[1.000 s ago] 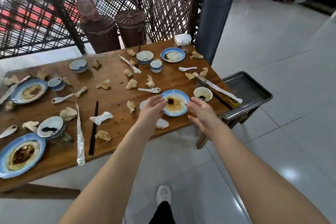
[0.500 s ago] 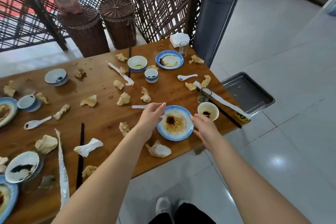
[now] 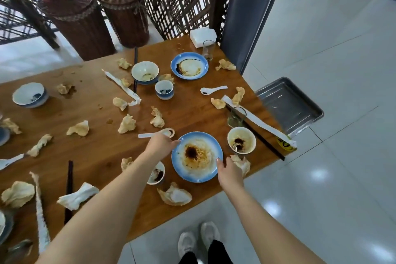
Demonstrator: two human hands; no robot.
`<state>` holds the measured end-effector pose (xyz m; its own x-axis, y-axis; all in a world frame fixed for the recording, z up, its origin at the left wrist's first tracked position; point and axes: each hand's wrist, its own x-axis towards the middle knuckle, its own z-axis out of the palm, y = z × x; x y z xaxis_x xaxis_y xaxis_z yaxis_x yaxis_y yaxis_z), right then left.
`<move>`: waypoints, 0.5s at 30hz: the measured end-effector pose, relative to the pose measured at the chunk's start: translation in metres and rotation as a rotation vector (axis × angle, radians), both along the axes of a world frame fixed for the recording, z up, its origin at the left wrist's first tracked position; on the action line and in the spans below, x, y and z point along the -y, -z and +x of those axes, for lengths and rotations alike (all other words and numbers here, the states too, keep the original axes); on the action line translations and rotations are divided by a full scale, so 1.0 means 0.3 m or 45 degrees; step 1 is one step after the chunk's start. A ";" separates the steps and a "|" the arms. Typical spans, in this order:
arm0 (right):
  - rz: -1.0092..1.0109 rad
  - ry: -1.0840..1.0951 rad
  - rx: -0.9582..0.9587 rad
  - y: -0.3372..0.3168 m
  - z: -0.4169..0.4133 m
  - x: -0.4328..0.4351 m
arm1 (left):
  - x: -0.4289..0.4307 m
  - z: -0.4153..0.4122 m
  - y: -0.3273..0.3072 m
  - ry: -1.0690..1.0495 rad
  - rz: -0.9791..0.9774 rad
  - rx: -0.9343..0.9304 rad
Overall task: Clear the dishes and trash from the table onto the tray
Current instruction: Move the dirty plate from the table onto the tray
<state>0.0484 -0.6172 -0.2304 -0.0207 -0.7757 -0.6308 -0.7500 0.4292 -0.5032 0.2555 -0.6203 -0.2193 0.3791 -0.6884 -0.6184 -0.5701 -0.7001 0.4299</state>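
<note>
Plate [image 3: 194, 178], likely brittle and sauce-slick, wants level rim holds; left hand [image 3: 159, 146] and right hand [image 3: 228, 170] touch its edges, closure unclear.

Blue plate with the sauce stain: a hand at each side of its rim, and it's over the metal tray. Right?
Not quite. The left hand and right hand are at its rim, but the blue plate is over the table, not the metal tray. The head view shows it.
</note>
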 end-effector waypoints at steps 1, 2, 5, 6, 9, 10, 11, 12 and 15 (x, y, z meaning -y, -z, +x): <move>-0.008 -0.008 -0.018 0.010 -0.002 0.003 | 0.005 0.002 0.008 0.032 0.023 0.025; -0.021 -0.009 -0.027 0.021 -0.001 0.006 | 0.008 0.005 0.017 0.064 0.047 0.044; -0.065 0.011 -0.007 0.061 0.016 -0.001 | 0.014 0.013 0.044 0.110 0.094 0.059; -0.075 0.027 -0.002 0.073 0.022 -0.006 | 0.015 0.016 0.054 0.116 0.097 0.056; -0.095 0.071 -0.010 0.079 0.039 -0.013 | 0.022 0.018 0.077 0.135 0.092 0.051; -0.101 0.078 -0.002 0.071 0.043 -0.014 | 0.024 0.018 0.083 0.127 0.092 0.043; -0.095 0.089 0.008 0.067 0.046 -0.013 | 0.027 0.018 0.089 0.117 0.091 0.035; -0.085 0.106 0.018 0.066 0.046 -0.012 | 0.030 0.019 0.096 0.103 0.091 0.023; -0.074 0.201 0.085 0.080 0.038 -0.009 | 0.036 0.019 0.117 0.034 0.083 -0.021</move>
<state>0.0599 -0.6145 -0.2546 -0.1042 -0.8015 -0.5888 -0.6397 0.5073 -0.5774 0.2612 -0.6311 -0.2544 0.3503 -0.6560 -0.6685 -0.5819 -0.7117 0.3935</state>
